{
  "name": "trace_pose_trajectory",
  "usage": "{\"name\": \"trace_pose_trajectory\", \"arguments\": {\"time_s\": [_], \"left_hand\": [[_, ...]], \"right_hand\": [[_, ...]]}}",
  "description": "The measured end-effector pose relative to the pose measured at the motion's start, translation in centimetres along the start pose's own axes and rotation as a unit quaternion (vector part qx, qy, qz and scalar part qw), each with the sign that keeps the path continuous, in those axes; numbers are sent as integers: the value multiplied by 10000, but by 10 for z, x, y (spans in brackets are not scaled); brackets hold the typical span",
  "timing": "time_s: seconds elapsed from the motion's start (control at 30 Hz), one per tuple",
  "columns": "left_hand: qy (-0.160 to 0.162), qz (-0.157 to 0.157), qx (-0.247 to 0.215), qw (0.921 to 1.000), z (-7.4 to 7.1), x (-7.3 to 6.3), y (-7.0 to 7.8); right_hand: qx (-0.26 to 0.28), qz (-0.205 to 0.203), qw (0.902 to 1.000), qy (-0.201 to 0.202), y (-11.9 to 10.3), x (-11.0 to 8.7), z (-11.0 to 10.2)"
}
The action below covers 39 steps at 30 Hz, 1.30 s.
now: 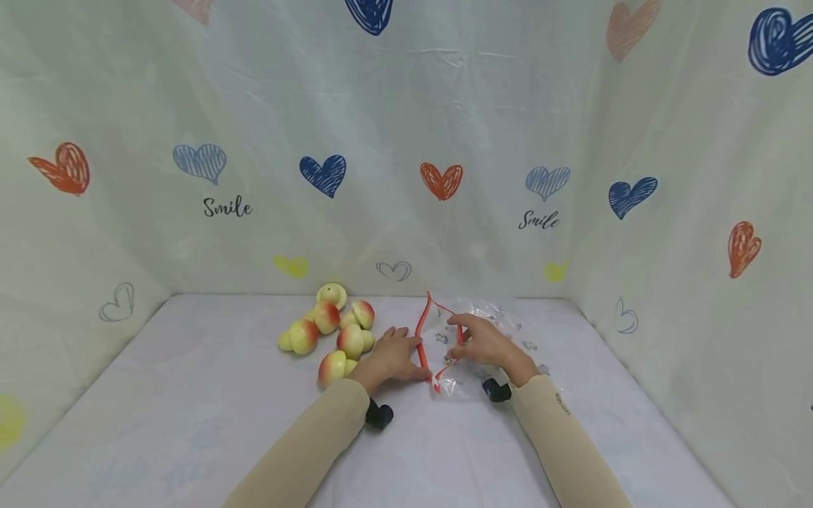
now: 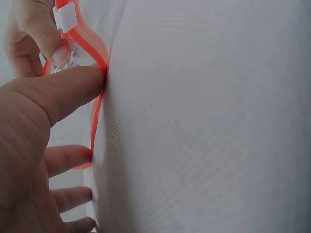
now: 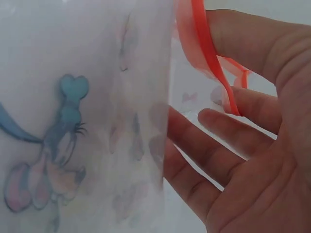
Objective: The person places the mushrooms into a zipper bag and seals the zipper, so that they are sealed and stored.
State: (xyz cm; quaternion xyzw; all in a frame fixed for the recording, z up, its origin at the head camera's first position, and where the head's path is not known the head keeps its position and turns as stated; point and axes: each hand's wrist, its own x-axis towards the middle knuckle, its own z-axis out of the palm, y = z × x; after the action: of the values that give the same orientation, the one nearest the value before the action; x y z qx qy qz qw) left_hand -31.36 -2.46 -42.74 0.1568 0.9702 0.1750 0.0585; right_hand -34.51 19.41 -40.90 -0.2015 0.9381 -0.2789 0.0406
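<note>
A clear zip bag [image 1: 489,317] with cartoon prints and a red zip edge lies on the table, its mouth spread apart. My left hand [image 1: 392,358] touches the left side of the red edge, thumb and fingers spread. In the left wrist view its thumb [image 2: 80,87] presses on the red strip close to the table. On the other side, my right hand [image 1: 489,344] is at the right red edge, its thumb and index finger apart along the strip. The right wrist view shows the extended fingers [image 3: 238,126] partly behind the bag film.
Several yellow-and-red, peach-like pieces [image 1: 303,336] sit in a cluster left of the left hand, the nearest piece [image 1: 332,369] right beside it. A white zip slider [image 2: 65,18] is on the red strip. Heart-printed cloth walls [image 1: 394,233] surround the table [image 1: 190,395].
</note>
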Motion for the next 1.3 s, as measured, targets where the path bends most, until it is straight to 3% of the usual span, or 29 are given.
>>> {"name": "trace_pose_trajectory", "arguments": {"time_s": [0.37,0.6,0.83,1.3], "left_hand": [[-48,-28,-91,9999,0,0,0],[-88,-81,-120,9999,0,0,-3],[-137,-33,-257,9996,-3,-3,-6],[-378,60,-436,9983,-7,0,-12]], "right_hand": [[832,-144,9964,63,5,-1,3],[1641,-195,9863,10,-2,-3,2],[1530,-111,9878,250,-10,-4,-4],[2032,-465,9780,-39,-7,-1,4]]}}
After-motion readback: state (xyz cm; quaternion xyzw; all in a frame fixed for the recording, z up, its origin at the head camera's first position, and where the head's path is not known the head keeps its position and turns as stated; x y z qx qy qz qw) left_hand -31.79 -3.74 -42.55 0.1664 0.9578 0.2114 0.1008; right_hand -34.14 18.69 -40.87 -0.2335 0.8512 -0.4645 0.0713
